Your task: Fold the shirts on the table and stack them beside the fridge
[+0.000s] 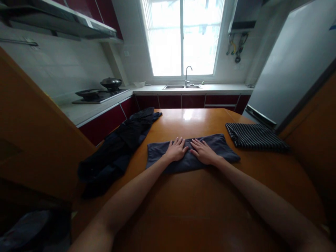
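Note:
A folded grey-blue garment (220, 147) lies flat in a long rectangle across the middle of the table. My left hand (176, 149) rests palm down on it with the fingers stretched out. Close beside it, my right hand (203, 151) also lies flat on the cloth, fingers spread. The two thumbs nearly meet at the garment's middle. Which kind of garment it is, I cannot tell. To the right sits a folded black-and-white striped garment (254, 136), apart from my hands. A loose heap of dark clothes (118, 147) lies along the table's left edge.
The wooden table (183, 199) has a rounded right side. Behind it runs a counter with a sink (174, 86) under the window. A stove with a lidded pan (110, 83) stands at back left. A fridge (291, 66) rises on the right, and a wooden panel (34, 140) is at left.

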### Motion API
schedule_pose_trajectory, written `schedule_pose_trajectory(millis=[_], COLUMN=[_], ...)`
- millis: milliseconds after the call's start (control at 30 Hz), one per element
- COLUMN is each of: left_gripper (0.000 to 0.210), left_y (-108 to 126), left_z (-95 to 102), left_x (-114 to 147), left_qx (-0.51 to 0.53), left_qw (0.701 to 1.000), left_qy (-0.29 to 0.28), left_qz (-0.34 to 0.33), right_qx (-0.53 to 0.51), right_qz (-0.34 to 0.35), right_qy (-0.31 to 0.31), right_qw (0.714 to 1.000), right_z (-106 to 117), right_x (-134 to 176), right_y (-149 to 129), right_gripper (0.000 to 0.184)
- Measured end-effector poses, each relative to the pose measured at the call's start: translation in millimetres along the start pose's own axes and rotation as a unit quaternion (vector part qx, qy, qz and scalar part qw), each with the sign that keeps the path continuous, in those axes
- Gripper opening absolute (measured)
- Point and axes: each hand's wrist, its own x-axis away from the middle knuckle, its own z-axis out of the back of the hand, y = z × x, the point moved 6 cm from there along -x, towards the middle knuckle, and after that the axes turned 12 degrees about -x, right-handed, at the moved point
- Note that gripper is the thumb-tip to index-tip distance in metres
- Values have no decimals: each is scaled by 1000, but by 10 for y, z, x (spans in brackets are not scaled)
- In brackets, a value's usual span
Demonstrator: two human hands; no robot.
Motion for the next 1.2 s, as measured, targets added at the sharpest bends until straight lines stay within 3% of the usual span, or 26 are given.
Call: schedule_pose_trajectory(millis=[67, 167, 300, 400, 467, 567, 700, 833, 1000, 1200], left_gripper=[67, 67, 66, 63, 58, 57, 60, 60, 66, 67], left_y=[-130, -230, -237, -182, -49, 327, 715, 772, 479, -536], left_z=[-17, -43, -39, 43, 134, 234, 143, 60, 49, 40], left_x=[-25, -37, -33, -8, 31, 138, 289, 312, 242, 493], left_qx=[-16, -27, -27, -24, -19, -13, -22, -29, 1, -23], left_qw=[1000, 999, 999, 998, 998, 994, 991, 993, 996, 1000], left_qy=[9, 20, 22, 28, 51, 97, 68, 32, -7, 3], left_qz=[19, 35, 35, 44, 33, -44, -109, -112, -89, -2], right_qx=[4, 25, 58, 70, 83, 89, 44, 35, 34, 48], right_qz=[-22, -59, -140, -195, -192, -143, -69, -73, -95, -133], right_qy=[-28, -20, 29, 98, 138, 157, 101, 39, 11, 35], right_qw=[999, 998, 988, 974, 968, 973, 992, 996, 995, 989], right_z=[-34, 113, 408, 598, 654, 547, 149, -88, -27, 197], right_x=[-50, -74, 38, 164, 200, 160, 86, 101, 117, 183], right_y=[118, 478, 982, 1112, 1001, 626, 141, 68, 270, 657], right_gripper=[70, 69, 66, 63, 60, 58, 56, 56, 60, 64])
